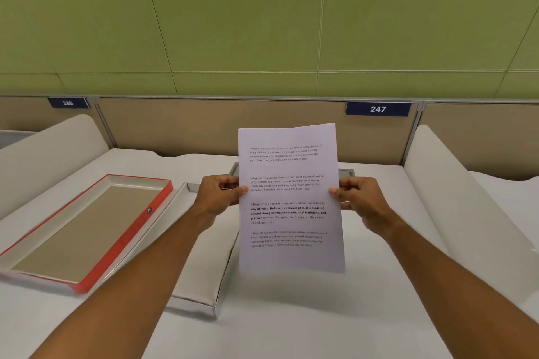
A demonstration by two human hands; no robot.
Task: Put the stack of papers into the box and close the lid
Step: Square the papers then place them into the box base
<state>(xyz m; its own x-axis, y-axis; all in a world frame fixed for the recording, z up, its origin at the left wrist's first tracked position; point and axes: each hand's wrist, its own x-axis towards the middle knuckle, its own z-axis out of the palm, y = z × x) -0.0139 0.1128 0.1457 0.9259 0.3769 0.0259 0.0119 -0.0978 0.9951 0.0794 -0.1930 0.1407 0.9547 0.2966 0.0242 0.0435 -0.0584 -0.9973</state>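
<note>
The stack of papers (pixel 290 198) stands upright above the desk (pixel 320 315), held between the left hand (pixel 217 194) and the right hand (pixel 360 199) at its side edges. The open box (pixel 201 291) lies on the desk just left of the papers, behind the left forearm. The lid (pixel 87 230) lies inside-up left of the box, touching it. A partition (pixel 221 125) stands behind the desk.

White printed sheet of paper (pixel 290 198) with black text. Red-edged cardboard lid (pixel 87 230), tan inside. White open box (pixel 201 291). White tabletop (pixel 291 323). Green panelled wall (pixel 262 14). Navy number plate (pixel 378 109).
</note>
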